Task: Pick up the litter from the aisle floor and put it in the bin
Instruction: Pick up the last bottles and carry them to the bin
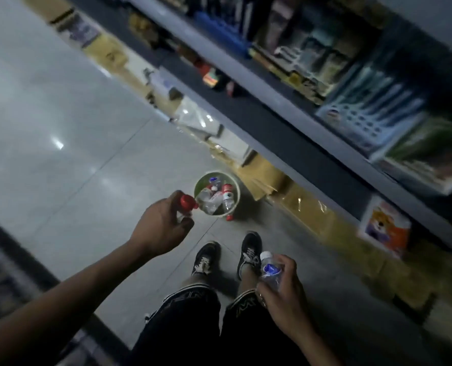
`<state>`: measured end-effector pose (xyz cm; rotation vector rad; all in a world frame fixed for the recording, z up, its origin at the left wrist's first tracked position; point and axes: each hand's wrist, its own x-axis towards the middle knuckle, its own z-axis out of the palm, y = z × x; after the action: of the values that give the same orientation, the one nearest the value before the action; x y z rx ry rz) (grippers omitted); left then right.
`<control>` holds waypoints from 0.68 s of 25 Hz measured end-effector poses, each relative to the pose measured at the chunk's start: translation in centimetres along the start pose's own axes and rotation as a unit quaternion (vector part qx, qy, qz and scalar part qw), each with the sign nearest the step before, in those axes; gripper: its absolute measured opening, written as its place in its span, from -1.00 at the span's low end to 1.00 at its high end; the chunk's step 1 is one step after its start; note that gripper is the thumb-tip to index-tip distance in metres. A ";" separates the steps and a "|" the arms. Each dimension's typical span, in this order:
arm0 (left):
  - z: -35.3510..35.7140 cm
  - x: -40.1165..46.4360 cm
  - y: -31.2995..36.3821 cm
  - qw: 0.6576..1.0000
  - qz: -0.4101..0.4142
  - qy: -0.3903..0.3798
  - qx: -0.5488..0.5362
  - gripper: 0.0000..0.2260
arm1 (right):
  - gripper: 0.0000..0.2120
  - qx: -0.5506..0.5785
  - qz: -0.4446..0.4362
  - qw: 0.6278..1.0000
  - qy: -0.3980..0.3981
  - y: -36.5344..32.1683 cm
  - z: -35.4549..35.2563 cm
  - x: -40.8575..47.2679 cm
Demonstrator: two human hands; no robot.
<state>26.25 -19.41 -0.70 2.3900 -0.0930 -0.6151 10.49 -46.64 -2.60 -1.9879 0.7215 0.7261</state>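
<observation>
Looking down the aisle, we have 2 hands out in front, well apart, each curled round a plastic bottle. Our left hand (164, 223) is stretched forward, fingers wrapped on a clear bottle with a red cap (187, 202) — that cap sits just beside the near rim of the bin (236, 204). Our right hand (283, 289) hangs lower and closer to us, gripping a clear bottle with a white cap and blue label (270, 268), held over our right shoe (250, 250). Beyond the left hand, the round bin stands on the tiled floor (74, 154), with several bottles lying inside it — red and white labels showing. Another red-capped piece of litter (229, 217) lies on the floor touching the bin's base. Right of both hands run the stocked shelves (325, 83), blurred.
</observation>
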 end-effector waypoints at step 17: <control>37.3 24.8 -23.6 0.956 -0.165 0.232 -0.063 -0.63 | -0.44 -0.052 -0.094 0.994 0.036 5.9 20.4 49.9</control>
<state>29.19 -28.30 -50.47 2.3759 0.5407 -0.1797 34.87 -42.00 -50.78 -2.1514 0.5382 0.5931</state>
